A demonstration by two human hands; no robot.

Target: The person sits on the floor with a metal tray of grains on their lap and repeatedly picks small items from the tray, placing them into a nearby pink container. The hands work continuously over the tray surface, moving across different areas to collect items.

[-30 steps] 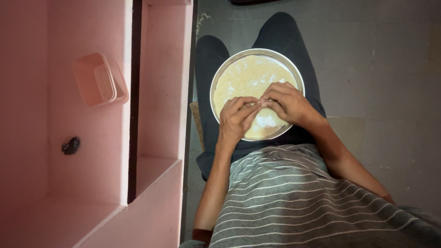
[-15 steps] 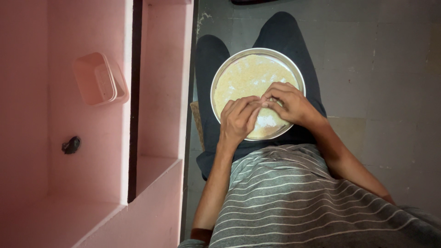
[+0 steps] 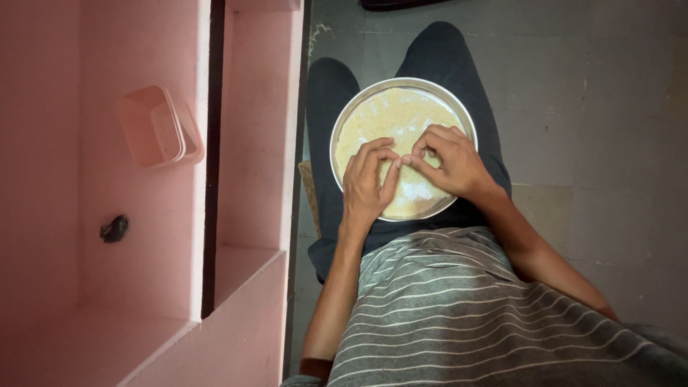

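Steel plate: round metal plate [image 3: 342, 127] resting on the person's lap, across both dark-trousered thighs, spread with pale yellowish grain [image 3: 398, 118] over nearly its whole face; a whiter patch shows near the edge closest to the body.
Left hand: the left hand [image 3: 367, 185] lies on the near-left part of the plate, fingers curled and thumb drawn in, tips down in the grain; whether it pinches anything is too small to tell.
Right hand: the right hand [image 3: 450, 161] sits on the near-right part of the plate, fingers bent, thumb and forefinger closed toward each other, tips touching the grain and almost meeting the left hand's fingertips.
Clothing: grey shirt with thin white stripes [image 3: 459, 308]; dark trousers [image 3: 437, 50].
Floor: grey stone or cement tiles [image 3: 595, 93], dull and scuffed, with visible joints; a lighter tile lies beside the right forearm.
Wall: pink painted masonry [image 3: 251, 143] on the left, stepped into ledges and recesses, with a dark vertical gap between two sections.
On the wall: pink switch box [image 3: 159, 127] and, below it, a small dark fitting [image 3: 115, 228].
Light: soft, coming from the right; the pink side is evenly lit.
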